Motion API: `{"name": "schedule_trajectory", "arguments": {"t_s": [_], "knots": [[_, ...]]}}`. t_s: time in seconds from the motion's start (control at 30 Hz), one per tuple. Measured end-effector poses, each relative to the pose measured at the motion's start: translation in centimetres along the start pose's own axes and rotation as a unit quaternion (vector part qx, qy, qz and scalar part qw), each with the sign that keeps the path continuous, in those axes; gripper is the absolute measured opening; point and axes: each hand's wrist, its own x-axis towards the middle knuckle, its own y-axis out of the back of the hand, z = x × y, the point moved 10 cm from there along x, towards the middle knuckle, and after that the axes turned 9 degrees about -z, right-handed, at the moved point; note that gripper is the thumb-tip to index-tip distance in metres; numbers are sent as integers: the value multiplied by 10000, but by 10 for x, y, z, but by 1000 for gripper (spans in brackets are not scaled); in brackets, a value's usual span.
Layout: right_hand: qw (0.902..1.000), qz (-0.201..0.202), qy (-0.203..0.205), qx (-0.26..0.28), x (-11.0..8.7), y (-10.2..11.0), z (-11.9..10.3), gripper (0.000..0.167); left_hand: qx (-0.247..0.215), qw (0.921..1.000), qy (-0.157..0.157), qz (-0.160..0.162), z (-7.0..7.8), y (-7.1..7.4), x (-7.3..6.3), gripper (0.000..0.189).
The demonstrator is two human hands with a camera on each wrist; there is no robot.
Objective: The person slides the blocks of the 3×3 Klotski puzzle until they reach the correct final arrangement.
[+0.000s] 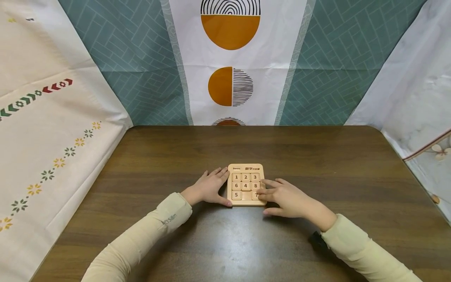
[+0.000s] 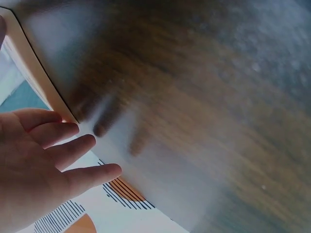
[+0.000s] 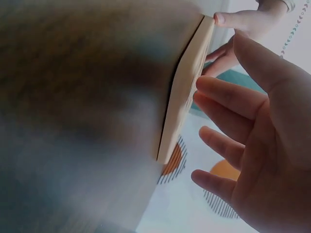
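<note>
Touching the left edge of the board (image 1: 246,203), the left hand (image 1: 210,187) is spread, the right hand (image 1: 287,199) spread over tile 7 (image 1: 254,196), top row (image 1: 245,177) seemingly solved, lower rows (image 1: 245,186) unsorted

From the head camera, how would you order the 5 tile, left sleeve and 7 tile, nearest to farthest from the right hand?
1. 7 tile, bottom right, partly under the right hand
2. 5 tile, bottom left
3. Left sleeve, left of the board

The left arm (image 1: 137,235) and right arm (image 1: 366,250) angle inward. The left hand (image 1: 208,188) has its fingers (image 1: 222,172) extended, thumb (image 1: 223,200) spread; the right hand (image 1: 289,199) reaches leftward, fingers slightly bent and parted, thumb apart.
</note>
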Motion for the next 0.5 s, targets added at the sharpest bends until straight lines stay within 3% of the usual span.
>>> {"name": "schedule_trajectory", "arguments": {"t_s": [0.5], "knots": [[9993, 134, 246, -238, 11, -2, -16, 54, -35, 10000, -43, 34, 0, 0, 1, 108]]}}
